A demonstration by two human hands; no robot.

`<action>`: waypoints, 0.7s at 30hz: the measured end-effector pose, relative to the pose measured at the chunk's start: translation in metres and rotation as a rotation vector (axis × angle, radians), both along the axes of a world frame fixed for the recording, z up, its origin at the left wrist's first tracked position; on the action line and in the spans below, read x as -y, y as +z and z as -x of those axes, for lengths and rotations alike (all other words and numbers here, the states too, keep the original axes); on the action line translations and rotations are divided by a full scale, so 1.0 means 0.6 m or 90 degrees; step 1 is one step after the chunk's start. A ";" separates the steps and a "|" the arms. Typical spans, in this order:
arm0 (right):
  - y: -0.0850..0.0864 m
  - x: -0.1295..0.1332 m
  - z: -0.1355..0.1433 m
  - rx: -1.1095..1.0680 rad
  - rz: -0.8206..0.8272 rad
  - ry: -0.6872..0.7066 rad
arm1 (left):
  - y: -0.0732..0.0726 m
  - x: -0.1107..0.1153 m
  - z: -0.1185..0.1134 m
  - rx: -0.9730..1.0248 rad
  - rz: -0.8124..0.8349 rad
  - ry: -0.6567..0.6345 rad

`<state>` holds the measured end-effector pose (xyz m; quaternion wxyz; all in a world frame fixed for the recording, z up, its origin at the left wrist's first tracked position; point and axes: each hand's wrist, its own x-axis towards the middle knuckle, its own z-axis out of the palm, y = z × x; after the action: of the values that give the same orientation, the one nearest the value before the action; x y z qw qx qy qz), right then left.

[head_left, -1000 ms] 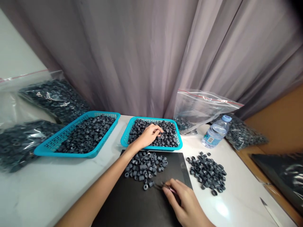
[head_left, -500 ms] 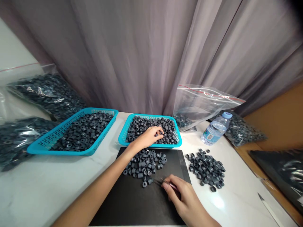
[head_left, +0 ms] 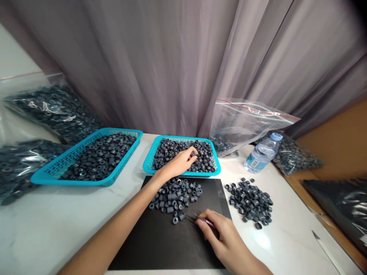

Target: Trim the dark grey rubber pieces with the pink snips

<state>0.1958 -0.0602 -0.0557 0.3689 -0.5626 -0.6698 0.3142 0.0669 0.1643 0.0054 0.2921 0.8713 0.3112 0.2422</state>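
My left hand (head_left: 180,163) reaches into the middle blue basket (head_left: 149,162) and pinches at the small dark grey rings heaped in it. Whether a ring is held between the fingertips I cannot tell. My right hand (head_left: 226,240) rests on the black mat (head_left: 160,244) and holds thin tweezers (head_left: 197,219), tips pointing left toward a pile of grey rings (head_left: 175,194) on the mat. One ring (head_left: 175,220) lies just off the tweezer tips.
A second blue basket (head_left: 57,170) of rings stands at left, with filled plastic bags (head_left: 48,107) behind it. A loose ring heap (head_left: 250,200), water bottle (head_left: 262,153), opened zip bag (head_left: 243,122) and a blade (head_left: 327,254) lie right.
My view shifted slightly, so everything sits a little higher in frame. My left hand's fingers curled among the rings in the basket. The right hand with the tweezers stayed almost still.
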 end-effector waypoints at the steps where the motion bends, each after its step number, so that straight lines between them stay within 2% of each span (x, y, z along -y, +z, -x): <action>1: 0.000 0.000 0.000 0.000 -0.001 0.000 | -0.001 -0.001 0.000 0.002 0.002 -0.006; 9: 0.009 -0.001 -0.001 -0.003 -0.015 0.004 | -0.007 -0.009 -0.002 -0.007 -0.008 -0.072; 21: 0.015 0.000 -0.002 0.008 0.003 0.026 | -0.011 -0.014 -0.002 0.023 -0.049 -0.035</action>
<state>0.1969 -0.0600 -0.0468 0.3567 -0.5517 -0.6825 0.3201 0.0680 0.1725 -0.0009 0.2704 0.8856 0.2722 0.2619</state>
